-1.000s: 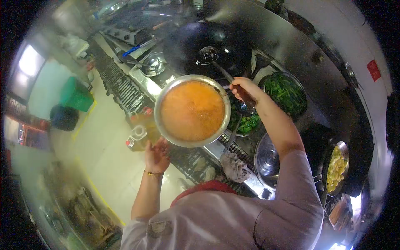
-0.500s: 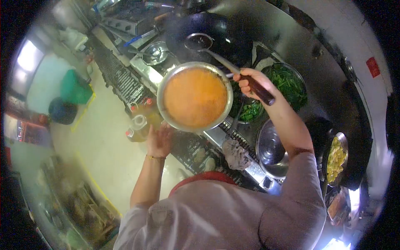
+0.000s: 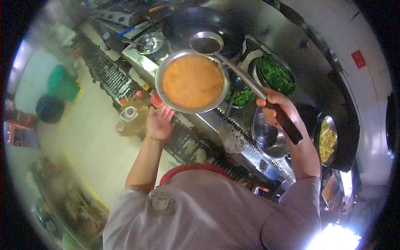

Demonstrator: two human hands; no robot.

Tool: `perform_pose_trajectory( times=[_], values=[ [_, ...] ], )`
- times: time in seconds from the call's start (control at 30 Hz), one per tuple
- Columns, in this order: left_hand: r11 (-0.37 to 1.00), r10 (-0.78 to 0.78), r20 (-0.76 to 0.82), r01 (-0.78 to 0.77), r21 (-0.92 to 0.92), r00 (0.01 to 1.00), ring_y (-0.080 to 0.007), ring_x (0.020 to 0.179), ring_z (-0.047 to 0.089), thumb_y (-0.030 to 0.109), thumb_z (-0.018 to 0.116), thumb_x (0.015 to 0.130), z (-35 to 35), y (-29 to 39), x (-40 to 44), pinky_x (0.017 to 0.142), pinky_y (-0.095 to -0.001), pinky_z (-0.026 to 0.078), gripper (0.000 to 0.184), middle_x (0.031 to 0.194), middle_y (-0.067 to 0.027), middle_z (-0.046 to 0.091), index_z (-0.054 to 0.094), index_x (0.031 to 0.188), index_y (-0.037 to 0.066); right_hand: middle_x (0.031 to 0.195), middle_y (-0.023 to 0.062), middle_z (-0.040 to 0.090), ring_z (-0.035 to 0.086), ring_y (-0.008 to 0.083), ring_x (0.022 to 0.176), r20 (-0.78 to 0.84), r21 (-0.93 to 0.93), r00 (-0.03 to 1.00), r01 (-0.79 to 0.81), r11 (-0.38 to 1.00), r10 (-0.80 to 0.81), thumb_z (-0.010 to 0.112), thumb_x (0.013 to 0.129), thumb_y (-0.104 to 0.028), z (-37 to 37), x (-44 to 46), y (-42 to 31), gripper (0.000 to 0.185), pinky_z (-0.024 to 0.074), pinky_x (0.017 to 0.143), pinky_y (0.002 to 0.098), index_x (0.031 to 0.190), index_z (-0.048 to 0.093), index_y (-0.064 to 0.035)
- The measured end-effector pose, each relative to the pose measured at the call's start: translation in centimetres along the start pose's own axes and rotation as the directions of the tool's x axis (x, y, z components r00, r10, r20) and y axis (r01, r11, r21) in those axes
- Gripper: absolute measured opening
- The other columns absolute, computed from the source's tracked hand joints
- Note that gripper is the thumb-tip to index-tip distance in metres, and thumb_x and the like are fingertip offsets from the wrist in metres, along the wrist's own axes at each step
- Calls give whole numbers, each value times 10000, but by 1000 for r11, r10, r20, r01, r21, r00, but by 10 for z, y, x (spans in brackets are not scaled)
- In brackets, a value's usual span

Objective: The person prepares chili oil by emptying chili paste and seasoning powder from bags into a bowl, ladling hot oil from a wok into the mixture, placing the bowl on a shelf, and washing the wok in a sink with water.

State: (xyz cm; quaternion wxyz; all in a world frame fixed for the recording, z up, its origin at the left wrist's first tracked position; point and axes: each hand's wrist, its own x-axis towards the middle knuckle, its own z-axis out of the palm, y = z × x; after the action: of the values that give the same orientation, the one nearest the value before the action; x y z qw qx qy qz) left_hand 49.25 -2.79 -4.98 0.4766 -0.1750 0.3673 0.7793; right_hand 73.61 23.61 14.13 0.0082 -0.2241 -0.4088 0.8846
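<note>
My right hand point(image 3: 275, 106) grips the dark wooden handle of a long metal ladle point(image 3: 239, 71). The ladle's round bowl reaches over the big dark wok point(image 3: 177, 29), just beyond the rim of a metal pot point(image 3: 156, 83). Orange, soupy liquid point(image 3: 192, 81) fills much of this pot. At the pot's near left side is my left hand point(image 3: 160, 121), palm showing and fingers stretched out; whether the fingertips touch the pot is unclear. A red round object point(image 3: 157, 99) shows between that hand and the pot.
Oil jugs point(image 3: 130, 114) stand left of my left hand. Leafy greens fill a pan point(image 3: 275, 73) and a smaller bowl point(image 3: 242, 98). A shiny metal bowl point(image 3: 268, 137), a crumpled cloth point(image 3: 232, 139) and a dish of yellow pieces point(image 3: 327, 141) are on the right.
My right hand has drawn right and toward my body with the ladle. The left hand's fingers are more spread, and the red round object has come into sight. The whole view has shifted slightly.
</note>
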Motion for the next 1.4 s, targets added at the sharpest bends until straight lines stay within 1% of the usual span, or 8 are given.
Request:
perform_pose_trajectory(
  times=[0.3, 0.7, 0.8, 1.0, 1.03, 1.07, 1.17, 1.4],
  values=[
    [999, -39, 33, 39, 8, 999, -144, 1253, 335, 571, 119, 919, -3, 2, 6, 1050, -508, 26, 655, 1287, 32, 486, 537, 1189, 145, 804, 87, 568, 511, 126, 488, -416, -403, 902, -66, 913, -118, 584, 768, -73, 29, -40, 53, 642, 374, 397, 244, 1354, 322, -56],
    [996, -82, 29, 81, 36, 996, -125, 1255, 325, 590, 164, 904, -5, 6, 8, 1047, -467, 64, 643, 1233, 29, 521, 581, 1108, 145, 883, 118, 582, 561, 138, 599, -236, -793, 907, 27, 608, -348, 581, 799, -92, 22, -63, 104, 610, 463, 541, 277, 1332, 307, 19],
    [997, -66, 152, 58, 53, 986, -165, 1364, 145, 644, 292, 842, -19, 4, 18, 1044, -517, -89, 718, 1434, 9, 311, 435, 1291, 102, 986, 150, 590, 588, 150, 665, -105, -936, 883, 67, 345, -457, 596, 767, -69, 4, -63, 127, 644, 482, 604, 293, 1332, 300, 20],
    [995, -96, 73, 95, 19, 993, -121, 1178, 420, 591, 324, 871, -4, 9, 6, 1019, -449, 160, 581, 1161, 2, 560, 554, 1110, 113, 826, 103, 556, 528, 154, 528, -323, -238, 918, 154, 959, -228, 593, 751, -22, 27, -85, 153, 684, 434, 462, 275, 1364, 290, -45],
    [994, -106, 83, 107, -4, 991, -122, 1172, 425, 571, 348, 874, -9, 11, 8, 1006, -442, 200, 561, 1157, 1, 560, 546, 1124, 110, 829, 105, 559, 530, 155, 525, -356, -144, 905, 195, 970, -235, 593, 749, -34, 26, -94, 159, 685, 431, 457, 270, 1364, 291, -51],
    [979, -183, 537, 204, 20, 823, -128, 1142, 452, 534, 403, 872, -21, 16, 13, 946, -410, 279, 531, 1165, 0, 557, 530, 1157, 104, 832, 108, 561, 532, 157, 522, -386, -52, 891, 239, 970, -240, 594, 747, -47, 24, -102, 169, 687, 427, 452, 264, 1364, 292, -58],
    [989, -141, 213, 146, -5, 967, -136, 1118, 471, 525, 408, 873, -16, 14, 10, 945, -407, 275, 536, 1177, -1, 550, 514, 1182, 101, 840, 124, 560, 546, 172, 498, -456, 144, 840, 395, 907, -294, 568, 744, -84, 15, -125, 204, 676, 434, 439, 257, 1360, 291, -80],
    [986, -154, 83, 148, 72, 985, -114, 1171, 435, 500, 357, 888, 6, 16, -5, 1012, -437, 209, 516, 1252, 9, 513, 512, 1187, 109, 790, 91, 534, 521, 149, 500, -736, 20, 622, 416, 909, -268, 528, 735, -93, 29, -172, 245, 626, 434, 440, 259, 1323, 327, -21]
  ],
)
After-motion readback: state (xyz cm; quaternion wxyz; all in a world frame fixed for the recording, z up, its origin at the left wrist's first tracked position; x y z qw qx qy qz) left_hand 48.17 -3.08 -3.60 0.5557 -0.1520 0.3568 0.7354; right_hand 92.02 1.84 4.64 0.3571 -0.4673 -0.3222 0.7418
